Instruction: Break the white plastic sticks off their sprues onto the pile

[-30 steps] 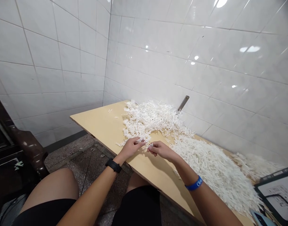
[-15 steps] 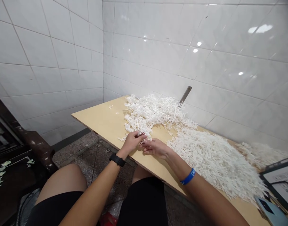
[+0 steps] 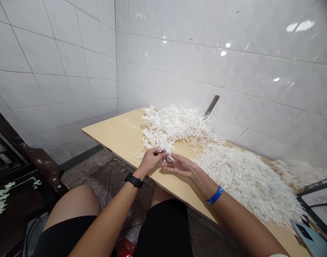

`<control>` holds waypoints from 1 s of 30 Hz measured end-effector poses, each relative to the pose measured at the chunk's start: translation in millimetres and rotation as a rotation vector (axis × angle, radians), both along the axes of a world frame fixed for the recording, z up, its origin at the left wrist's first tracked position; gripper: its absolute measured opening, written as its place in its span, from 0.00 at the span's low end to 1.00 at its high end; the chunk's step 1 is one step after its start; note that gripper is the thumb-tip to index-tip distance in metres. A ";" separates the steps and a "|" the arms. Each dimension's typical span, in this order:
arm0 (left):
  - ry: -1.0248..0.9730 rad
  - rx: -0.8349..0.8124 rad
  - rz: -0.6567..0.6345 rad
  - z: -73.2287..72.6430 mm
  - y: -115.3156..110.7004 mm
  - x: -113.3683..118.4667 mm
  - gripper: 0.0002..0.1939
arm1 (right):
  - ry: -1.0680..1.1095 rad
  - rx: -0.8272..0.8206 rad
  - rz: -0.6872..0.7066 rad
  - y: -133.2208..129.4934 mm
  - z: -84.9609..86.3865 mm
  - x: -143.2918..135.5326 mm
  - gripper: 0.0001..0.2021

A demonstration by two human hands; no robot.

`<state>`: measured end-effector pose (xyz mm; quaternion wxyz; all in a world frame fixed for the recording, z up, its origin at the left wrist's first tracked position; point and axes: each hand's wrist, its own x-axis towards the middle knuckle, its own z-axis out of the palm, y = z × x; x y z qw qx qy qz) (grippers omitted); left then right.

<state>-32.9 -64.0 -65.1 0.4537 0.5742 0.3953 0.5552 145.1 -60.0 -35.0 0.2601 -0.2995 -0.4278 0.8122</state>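
My left hand [image 3: 150,160], with a black watch at its wrist, has thumb and fingers pinched on a small bunch of thin white branched pieces [image 3: 166,157]. My right hand [image 3: 180,165], with a blue wristband behind it, meets the bunch from the other side. Its thumb and forefinger are at the white pieces, while the other fingers stretch out underneath. Just beyond both hands lies a loose heap of similar branched white pieces [image 3: 176,123]. To the right is a broad, denser pile of short white pieces [image 3: 246,182].
Both piles lie on a tan board table [image 3: 110,130] against a tiled wall. A metal strip [image 3: 212,106] leans behind the heap. At the right end are a light blue phone [image 3: 310,237] and a dark-framed panel [image 3: 322,207]. Dark wooden furniture [image 3: 45,167] stands left.
My right thumb has lifted away from its fingers, and more of the white bunch shows between the hands. My left hand stays nearly in place. The view has shifted slightly.
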 end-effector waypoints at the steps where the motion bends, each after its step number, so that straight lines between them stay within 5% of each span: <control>1: -0.020 -0.004 -0.002 -0.3 -0.1 0.0 0.18 | 0.014 0.003 0.001 0.7 -1.3 0.0 0.22; 11: 0.025 0.010 0.066 -4.8 1.1 0.3 0.19 | -0.058 0.057 -0.079 0.8 -8.0 -17.4 0.13; 17: 0.006 0.023 0.061 -1.3 -0.1 0.0 0.18 | -0.021 0.024 -0.004 1.8 1.7 -11.8 0.14; 26: 0.007 -0.029 0.068 -3.6 1.2 -1.1 0.19 | -0.068 0.073 -0.117 2.5 -6.5 -22.6 0.15; 30: -0.019 -0.047 0.083 -2.1 -0.3 -1.0 0.20 | -0.097 0.047 -0.044 3.4 -5.2 -23.1 0.12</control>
